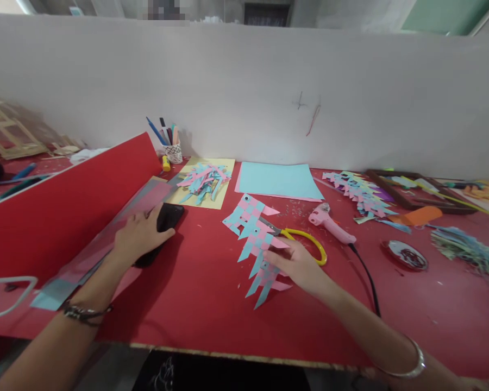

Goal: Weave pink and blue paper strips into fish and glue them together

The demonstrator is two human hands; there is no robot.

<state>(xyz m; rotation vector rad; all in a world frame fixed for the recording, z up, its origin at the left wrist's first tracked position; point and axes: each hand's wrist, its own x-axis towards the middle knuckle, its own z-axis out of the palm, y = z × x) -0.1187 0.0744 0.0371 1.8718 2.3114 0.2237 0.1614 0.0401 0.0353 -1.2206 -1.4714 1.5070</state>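
My left hand reaches across a black phone on the red table, its thumb at one side and its fingers at the other. My right hand pinches a cluster of woven pink and blue paper fish with small eyes and pointed fins. It hovers close to the table, over the blades of scissors with yellow handles. Right of that hand lies a pink hot glue gun with a black cord.
Blue and pink paper sheets lie at the back. Paper strips are heaped on a yellow sheet. A pen cup stands by a slanted red board. More woven paper, a brown frame and a small dish are at right.
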